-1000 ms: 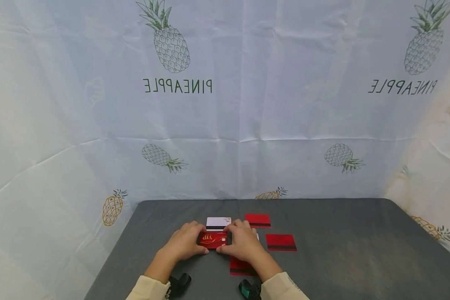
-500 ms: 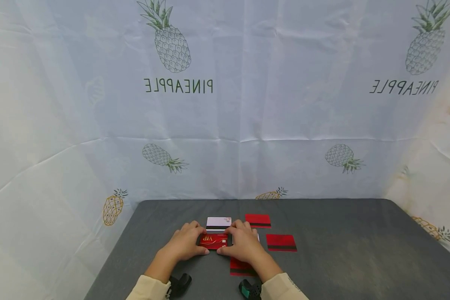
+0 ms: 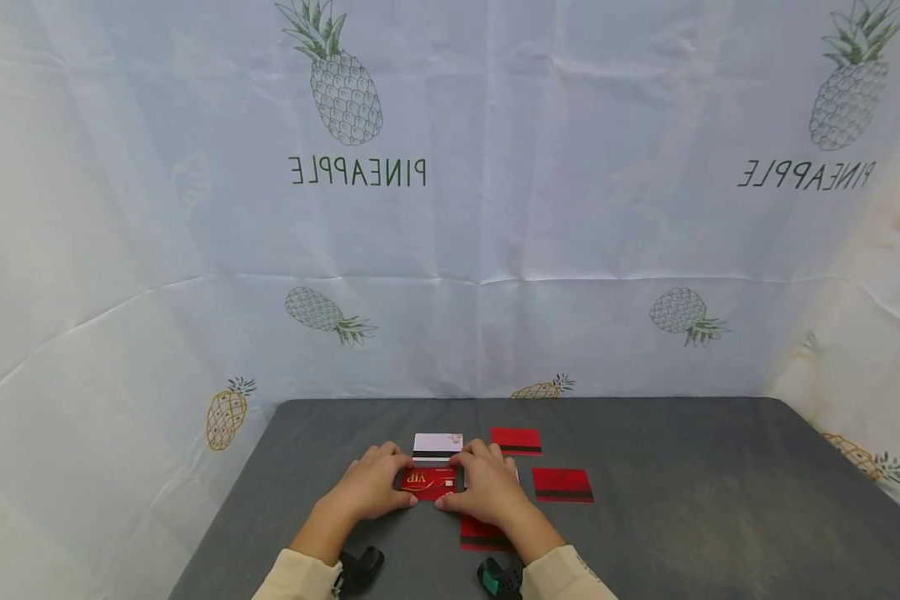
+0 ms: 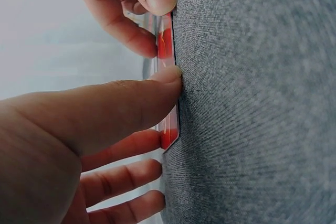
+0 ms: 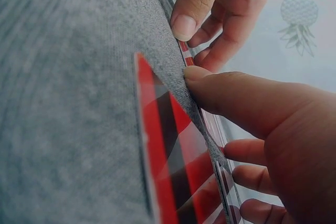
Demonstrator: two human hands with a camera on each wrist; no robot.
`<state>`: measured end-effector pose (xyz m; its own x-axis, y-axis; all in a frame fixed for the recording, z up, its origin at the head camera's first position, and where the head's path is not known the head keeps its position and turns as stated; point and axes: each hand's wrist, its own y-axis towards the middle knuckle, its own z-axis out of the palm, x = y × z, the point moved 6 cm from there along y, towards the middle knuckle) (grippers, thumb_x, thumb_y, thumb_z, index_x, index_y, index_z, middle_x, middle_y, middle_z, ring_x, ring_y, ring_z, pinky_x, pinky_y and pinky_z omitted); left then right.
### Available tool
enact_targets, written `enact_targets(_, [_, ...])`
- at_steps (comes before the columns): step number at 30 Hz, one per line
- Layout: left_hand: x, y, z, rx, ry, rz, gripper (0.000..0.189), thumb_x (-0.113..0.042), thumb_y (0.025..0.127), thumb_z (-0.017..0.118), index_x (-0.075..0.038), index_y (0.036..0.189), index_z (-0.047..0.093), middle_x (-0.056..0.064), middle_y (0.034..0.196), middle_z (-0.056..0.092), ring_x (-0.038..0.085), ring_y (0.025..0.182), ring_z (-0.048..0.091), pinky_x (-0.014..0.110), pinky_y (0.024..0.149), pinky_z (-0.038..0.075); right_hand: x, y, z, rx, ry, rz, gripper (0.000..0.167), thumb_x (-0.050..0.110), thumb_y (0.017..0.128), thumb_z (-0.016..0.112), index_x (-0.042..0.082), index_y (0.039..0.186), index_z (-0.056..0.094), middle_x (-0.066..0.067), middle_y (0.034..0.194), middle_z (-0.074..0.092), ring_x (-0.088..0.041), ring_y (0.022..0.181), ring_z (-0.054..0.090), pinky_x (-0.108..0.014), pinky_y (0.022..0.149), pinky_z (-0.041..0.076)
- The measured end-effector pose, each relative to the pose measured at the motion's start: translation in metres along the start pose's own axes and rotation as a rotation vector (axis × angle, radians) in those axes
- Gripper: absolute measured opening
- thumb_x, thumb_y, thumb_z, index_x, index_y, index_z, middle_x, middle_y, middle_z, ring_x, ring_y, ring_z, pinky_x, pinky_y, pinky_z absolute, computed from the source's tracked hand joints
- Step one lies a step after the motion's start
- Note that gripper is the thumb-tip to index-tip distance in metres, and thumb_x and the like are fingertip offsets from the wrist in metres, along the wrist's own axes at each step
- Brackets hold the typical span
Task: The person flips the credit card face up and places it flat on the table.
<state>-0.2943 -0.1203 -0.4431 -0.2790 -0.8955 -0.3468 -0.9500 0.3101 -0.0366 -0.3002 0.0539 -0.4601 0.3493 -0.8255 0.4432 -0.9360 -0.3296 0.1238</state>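
Card [image 3: 429,482], red with VIP lettering, is down at the bench [image 3: 682,508] between the left hand [image 3: 371,482] and right hand [image 3: 487,482], each pinching one end; beyond them sits a pale card [image 3: 437,442], to their right a striped red card [image 3: 562,482].

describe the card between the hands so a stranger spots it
On the dark grey table, find the left hand and right hand. Held between them is a red card. The other red cards show dark stripes; this one shows gold VIP lettering.
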Motion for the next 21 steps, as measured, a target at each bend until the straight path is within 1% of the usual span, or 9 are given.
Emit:
enact_targets(5, [0.001,-0.001,-0.001,-0.003,0.003,-0.012,0.049,-0.036,0.075,0.084,-0.013,0.117,0.07,0.004,0.111,0.057,0.025,0.104,0.051,0.055,0.09,0.045,0.001,0.0,0.0,0.003,0.003,-0.005,0.06,0.056,0.07,0.081,0.02,0.116,0.07,-0.001,0.117,0.056,-0.019,0.101,0.044,-0.047,0.081,0.038])
enact_targets(9, [0.0,0.0,-0.002,-0.008,0.002,-0.009,0.05,-0.036,0.075,0.084,-0.013,0.117,0.07,0.004,0.112,0.057,0.026,0.105,0.051,0.055,0.09,0.045,0.002,-0.001,-0.003,0.013,0.001,-0.01,0.06,0.055,0.07,0.081,0.019,0.117,0.07,-0.001,0.118,0.057,-0.019,0.101,0.044,-0.047,0.081,0.038])
enact_targets(13, [-0.001,0.0,-0.002,-0.012,0.005,-0.006,0.05,-0.036,0.075,0.084,-0.013,0.117,0.069,0.004,0.113,0.057,0.026,0.106,0.051,0.055,0.09,0.045,0.003,-0.001,-0.007,0.006,-0.02,-0.026,0.059,0.051,0.07,0.083,0.018,0.117,0.07,-0.002,0.116,0.058,-0.019,0.1,0.043,-0.045,0.08,0.038])
enact_targets(18, [0.0,0.0,-0.002,-0.014,0.008,-0.018,0.05,-0.036,0.075,0.084,-0.013,0.117,0.069,0.004,0.113,0.057,0.025,0.106,0.051,0.054,0.09,0.045,-0.001,-0.001,-0.013,-0.009,-0.048,-0.03,0.058,0.049,0.069,0.084,0.019,0.117,0.07,-0.001,0.118,0.059,-0.019,0.104,0.044,-0.044,0.081,0.038])
enact_targets(21, [0.0,-0.001,-0.002,-0.011,0.01,-0.03,0.05,-0.036,0.075,0.084,-0.013,0.117,0.069,0.005,0.113,0.058,0.026,0.106,0.051,0.054,0.091,0.045,-0.006,-0.003,-0.018,0.008,-0.013,-0.01,0.059,0.049,0.07,0.083,0.019,0.119,0.069,0.0,0.119,0.059,-0.019,0.106,0.044,-0.045,0.081,0.037])
